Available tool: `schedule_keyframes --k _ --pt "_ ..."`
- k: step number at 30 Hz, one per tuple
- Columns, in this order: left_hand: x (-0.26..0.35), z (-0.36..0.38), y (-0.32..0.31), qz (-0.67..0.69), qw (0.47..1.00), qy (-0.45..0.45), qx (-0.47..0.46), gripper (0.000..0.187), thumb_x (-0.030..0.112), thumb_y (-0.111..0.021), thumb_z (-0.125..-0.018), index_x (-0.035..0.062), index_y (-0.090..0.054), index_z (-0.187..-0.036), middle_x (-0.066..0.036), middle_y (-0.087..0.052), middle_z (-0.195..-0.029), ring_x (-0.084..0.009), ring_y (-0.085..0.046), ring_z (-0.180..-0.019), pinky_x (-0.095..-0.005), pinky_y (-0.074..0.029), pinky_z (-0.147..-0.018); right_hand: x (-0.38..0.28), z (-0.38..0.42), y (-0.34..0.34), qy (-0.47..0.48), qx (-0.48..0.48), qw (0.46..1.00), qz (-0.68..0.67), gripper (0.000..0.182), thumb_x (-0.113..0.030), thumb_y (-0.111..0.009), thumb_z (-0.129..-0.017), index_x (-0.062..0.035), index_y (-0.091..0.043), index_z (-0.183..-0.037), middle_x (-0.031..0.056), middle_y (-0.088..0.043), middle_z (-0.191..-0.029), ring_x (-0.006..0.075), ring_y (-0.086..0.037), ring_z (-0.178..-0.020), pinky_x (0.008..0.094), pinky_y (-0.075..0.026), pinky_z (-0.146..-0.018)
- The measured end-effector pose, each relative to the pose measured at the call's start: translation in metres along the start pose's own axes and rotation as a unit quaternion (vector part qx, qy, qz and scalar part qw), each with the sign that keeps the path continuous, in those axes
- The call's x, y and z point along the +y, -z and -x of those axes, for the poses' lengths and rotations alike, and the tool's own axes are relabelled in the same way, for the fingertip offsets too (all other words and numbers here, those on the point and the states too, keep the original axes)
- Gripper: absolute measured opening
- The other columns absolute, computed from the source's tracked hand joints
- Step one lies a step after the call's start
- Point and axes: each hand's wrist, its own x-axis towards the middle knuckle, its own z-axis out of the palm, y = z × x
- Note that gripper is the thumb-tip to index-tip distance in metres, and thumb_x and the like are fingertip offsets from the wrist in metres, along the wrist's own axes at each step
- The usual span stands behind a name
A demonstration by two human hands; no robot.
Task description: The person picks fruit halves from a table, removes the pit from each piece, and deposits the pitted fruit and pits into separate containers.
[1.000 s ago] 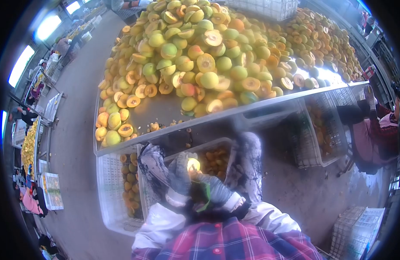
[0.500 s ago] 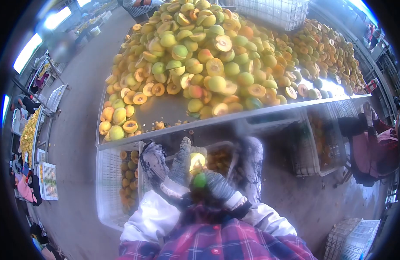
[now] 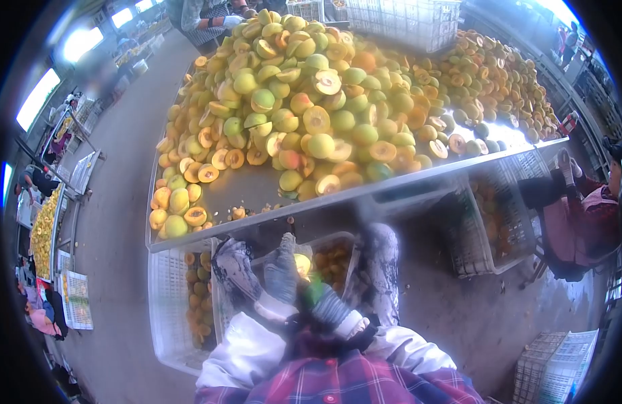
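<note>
Low over the crates between my knees, my two gloved hands are close together. My left hand [image 3: 280, 269], in a grey glove, is closed on a yellow peach half [image 3: 302, 264] at its right side. My right hand [image 3: 332, 311], also gloved, comes up just below the peach, its fingers curled toward it. What sits in those fingers is hidden by blur and a green glare spot. Ahead, a metal-edged table [image 3: 257, 188] bears a large heap of whole and halved peaches [image 3: 311, 121]. A crate [image 3: 354, 246] holding peach halves stands beneath my hands.
A white crate [image 3: 164, 303] with peach halves stands by my left leg. Another crate [image 3: 482, 229] is under the table on the right, near a seated person [image 3: 583, 222]. A gloved person [image 3: 216, 20] works at the far side. Stacked crates [image 3: 557, 367] stand lower right.
The view has tilted and shifted slightly, so the table sits a little further left. My hands stay together at the peach half, which now shows smaller between them.
</note>
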Motion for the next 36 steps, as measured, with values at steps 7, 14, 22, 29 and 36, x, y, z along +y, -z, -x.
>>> schedule_keyframes --k 7,14,22,29,36 --pt "-0.033 -0.046 0.018 -0.141 0.922 -0.108 -0.345 0.036 0.032 -0.05 -0.096 0.0045 -0.07 -0.087 -0.018 -0.067 -0.077 -0.0316 -0.066 -0.07 -0.0397 -0.05 -0.067 0.001 0.001 -0.013 -0.211 0.034 0.925 -0.313 0.028 -0.021 -0.058 -0.095 0.0001 -0.06 -0.113 0.0083 -0.062 -0.104 0.0183 -0.061 -0.095 0.0286 -0.051 -0.085" --pt "-0.021 -0.026 0.03 -0.271 0.786 -0.501 -0.239 0.012 0.024 -0.065 -0.079 0.0128 -0.06 -0.076 -0.008 -0.065 -0.072 -0.0272 -0.066 -0.069 -0.0411 -0.049 -0.06 -0.062 0.006 0.036 0.101 0.012 0.645 0.757 0.04 -0.031 -0.063 -0.092 0.0036 -0.06 -0.112 0.0126 -0.064 -0.101 0.0235 -0.062 -0.1 0.0345 -0.052 -0.085" --pt "-0.024 -0.044 0.036 -0.039 0.783 -0.56 -0.266 0.022 0.02 -0.056 -0.088 0.0046 -0.066 -0.101 -0.008 -0.071 -0.092 -0.0216 -0.067 -0.082 -0.0274 -0.051 -0.071 0.006 0.014 -0.038 0.119 0.092 0.495 0.856 0.038 -0.029 -0.061 -0.093 0.0004 -0.059 -0.116 0.0112 -0.066 -0.102 0.024 -0.064 -0.098 0.0344 -0.051 -0.083" --pt "-0.046 -0.014 -0.004 0.215 0.866 -0.453 0.005 0.033 0.027 -0.051 -0.095 0.0013 -0.059 -0.114 -0.01 -0.068 -0.096 -0.0209 -0.064 -0.09 -0.0282 -0.049 -0.076 0.035 0.002 -0.055 0.219 0.089 0.151 0.96 0.037 -0.028 -0.06 -0.093 -0.0025 -0.059 -0.121 0.0101 -0.068 -0.104 0.0245 -0.065 -0.096 0.0343 -0.051 -0.081" --pt "-0.021 -0.045 0.061 0.451 0.815 0.282 -0.228 0.034 0.04 -0.061 -0.087 0.0069 -0.063 -0.094 -0.01 -0.064 -0.083 -0.0261 -0.063 -0.074 -0.0385 -0.053 -0.067 0.095 0.004 -0.1 0.101 0.042 0.292 0.95 0.034 -0.023 -0.053 -0.094 -0.0052 -0.053 -0.123 0.0168 -0.062 -0.095 0.032 -0.062 -0.095 0.0442 -0.045 -0.087"
